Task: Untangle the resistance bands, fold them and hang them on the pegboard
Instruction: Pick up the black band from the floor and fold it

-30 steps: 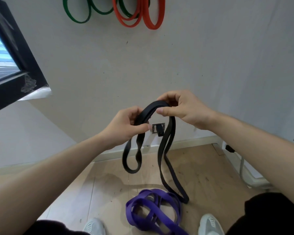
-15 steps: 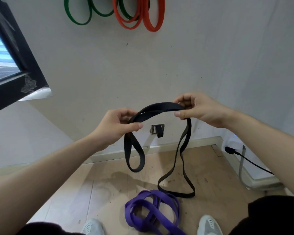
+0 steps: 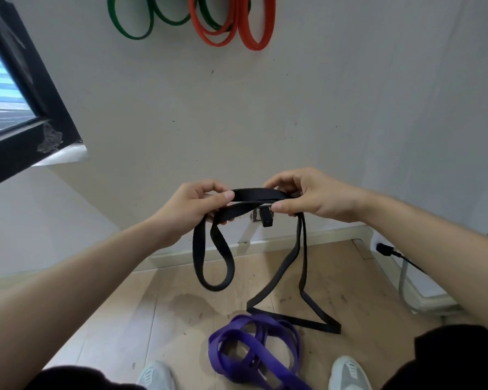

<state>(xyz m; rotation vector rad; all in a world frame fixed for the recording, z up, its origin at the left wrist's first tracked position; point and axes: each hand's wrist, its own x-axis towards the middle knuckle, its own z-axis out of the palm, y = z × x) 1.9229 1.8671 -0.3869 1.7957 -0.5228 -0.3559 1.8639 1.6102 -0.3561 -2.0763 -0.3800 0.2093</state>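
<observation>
Black band (image 3: 254,197) doubled between both hands, two loops dangling floorward.

No readable txt, labels, brands or nos. anywhere in view.

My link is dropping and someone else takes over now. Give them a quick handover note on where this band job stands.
Left hand: fingers pinch the black band; a short loop hangs below it.
Right hand: fingers pinch the same band; a longer loop drops from it onto the floor.
Done: green bands and orange bands hang on the wall above.
Left: finish folding the black band and hang it; then untangle, fold and hang the purple band, which lies tangled on the floor by the shoes.
</observation>
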